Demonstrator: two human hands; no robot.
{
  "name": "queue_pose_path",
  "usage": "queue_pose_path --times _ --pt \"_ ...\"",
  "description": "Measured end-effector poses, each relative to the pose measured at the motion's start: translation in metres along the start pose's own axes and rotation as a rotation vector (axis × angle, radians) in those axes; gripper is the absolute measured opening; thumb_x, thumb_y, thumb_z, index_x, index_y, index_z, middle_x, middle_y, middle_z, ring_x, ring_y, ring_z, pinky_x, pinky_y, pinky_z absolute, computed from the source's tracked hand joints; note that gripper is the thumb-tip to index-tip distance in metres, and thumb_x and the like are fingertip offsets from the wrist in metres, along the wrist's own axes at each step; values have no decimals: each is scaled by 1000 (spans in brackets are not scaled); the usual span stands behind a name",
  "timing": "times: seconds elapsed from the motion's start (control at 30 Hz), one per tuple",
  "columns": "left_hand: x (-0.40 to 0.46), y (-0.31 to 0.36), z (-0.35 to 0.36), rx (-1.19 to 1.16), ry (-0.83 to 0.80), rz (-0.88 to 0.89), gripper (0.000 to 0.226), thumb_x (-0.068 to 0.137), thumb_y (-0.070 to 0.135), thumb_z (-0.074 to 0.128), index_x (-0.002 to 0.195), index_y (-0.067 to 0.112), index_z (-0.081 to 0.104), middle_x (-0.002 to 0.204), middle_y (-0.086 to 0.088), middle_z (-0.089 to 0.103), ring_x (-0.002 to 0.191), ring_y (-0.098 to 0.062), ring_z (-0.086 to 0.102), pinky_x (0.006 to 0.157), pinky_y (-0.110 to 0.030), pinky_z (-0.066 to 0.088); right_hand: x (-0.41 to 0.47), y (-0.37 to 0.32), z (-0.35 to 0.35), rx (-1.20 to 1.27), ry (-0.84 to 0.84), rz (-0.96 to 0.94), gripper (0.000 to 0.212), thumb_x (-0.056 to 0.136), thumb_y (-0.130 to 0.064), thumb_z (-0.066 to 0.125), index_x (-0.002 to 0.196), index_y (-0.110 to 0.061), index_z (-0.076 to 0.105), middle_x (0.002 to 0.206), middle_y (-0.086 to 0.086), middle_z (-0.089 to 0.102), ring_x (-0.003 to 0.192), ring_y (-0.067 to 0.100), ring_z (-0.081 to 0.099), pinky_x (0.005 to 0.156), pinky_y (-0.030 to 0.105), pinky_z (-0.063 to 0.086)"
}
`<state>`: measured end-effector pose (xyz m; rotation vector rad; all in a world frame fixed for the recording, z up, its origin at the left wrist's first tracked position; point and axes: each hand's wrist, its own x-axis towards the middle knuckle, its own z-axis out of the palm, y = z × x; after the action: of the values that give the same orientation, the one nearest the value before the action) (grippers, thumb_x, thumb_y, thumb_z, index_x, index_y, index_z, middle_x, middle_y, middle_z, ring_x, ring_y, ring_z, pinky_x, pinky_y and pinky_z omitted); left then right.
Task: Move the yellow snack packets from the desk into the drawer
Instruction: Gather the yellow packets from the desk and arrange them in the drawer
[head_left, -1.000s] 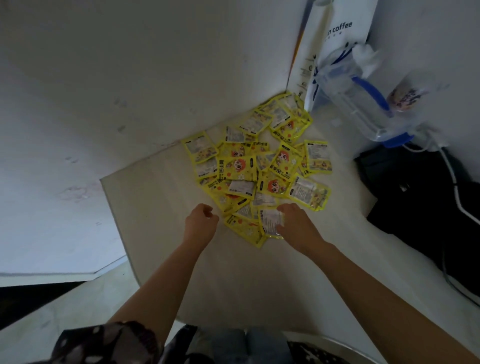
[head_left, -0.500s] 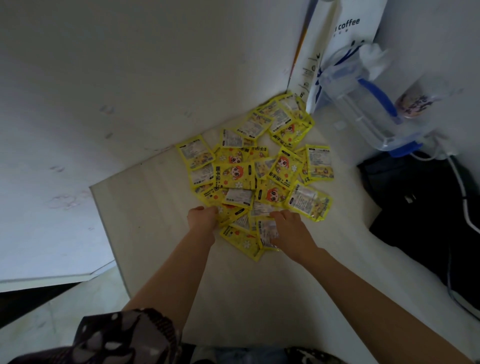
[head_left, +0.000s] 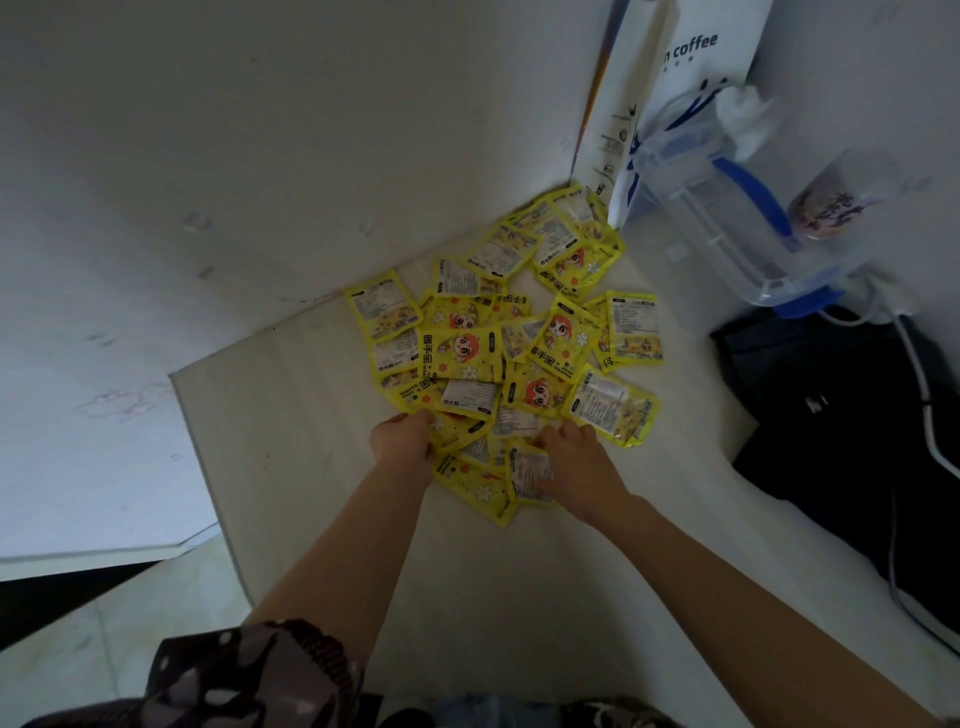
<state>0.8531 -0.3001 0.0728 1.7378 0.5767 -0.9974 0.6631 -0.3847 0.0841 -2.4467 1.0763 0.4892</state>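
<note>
Both hands are working the near edge of the yellow snack packets (head_left: 488, 358) heaped on the counter (head_left: 322, 467) w/ no drawer in view: left hand (head_left: 402, 441) pinching one packet, right hand (head_left: 576, 457) gripping another, prob. to gather a batch.

Fingertips of left hand (head_left: 402, 441) and right hand (head_left: 576, 462) buried under yellow packets (head_left: 467, 353); grip unclear. Paper bag (head_left: 675, 78) cut off by far edge. Packet print too small to read. Drawer out of view.
</note>
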Motion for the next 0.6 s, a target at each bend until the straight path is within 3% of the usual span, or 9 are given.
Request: queue_pose_path --times 0.1,0.23,0.33,0.4,0.5,0.6 --pt "-3 2 3 -29 -17 -1 9 80 3 72 81 4 63 78 -11 62 64 -21 58 57 -30 50 0 1 0 1 -8 8 53 84 -30 66 130 -14 46 127 12 45 116 30 40 92 37 43" --pt "3 -1 -1 -52 -24 18 37 77 4 74 113 1 63 104 -18 68 92 -31 68 59 -33 57 -2 4 -1 34 -13 -3 47 85 -29 66 125 -12 47 125 11 46 113 29 42 88 36 43" --pt "5 -2 -10 -53 -37 37 44 80 5 69 123 2 57 111 -20 65 91 -32 67 59 -35 58 -3 7 -4 139 -89 4 45 80 -30 69 117 -14 48 111 8 57 99 26 55 75 35 47" --pt "6 2 -15 -51 -2 83 38 82 7 64 119 2 55 107 -19 63 86 -31 65 67 -38 58 -3 11 -10 209 -106 24 44 79 -30 71 114 -16 49 101 6 60 87 23 57 66 32 46" --pt "3 15 -28 5 78 212 27 83 13 60 109 7 54 93 -10 59 76 -24 58 59 -30 48 -3 18 -19 326 -79 37 52 78 -29 71 124 -17 49 110 8 60 95 25 60 73 35 48" --pt "-3 33 -35 28 64 342 24 85 10 60 106 16 51 94 -6 59 80 -24 58 58 -26 46 -1 27 -29 391 -18 86 53 82 -28 70 128 -12 50 117 12 61 95 26 60 77 33 47"
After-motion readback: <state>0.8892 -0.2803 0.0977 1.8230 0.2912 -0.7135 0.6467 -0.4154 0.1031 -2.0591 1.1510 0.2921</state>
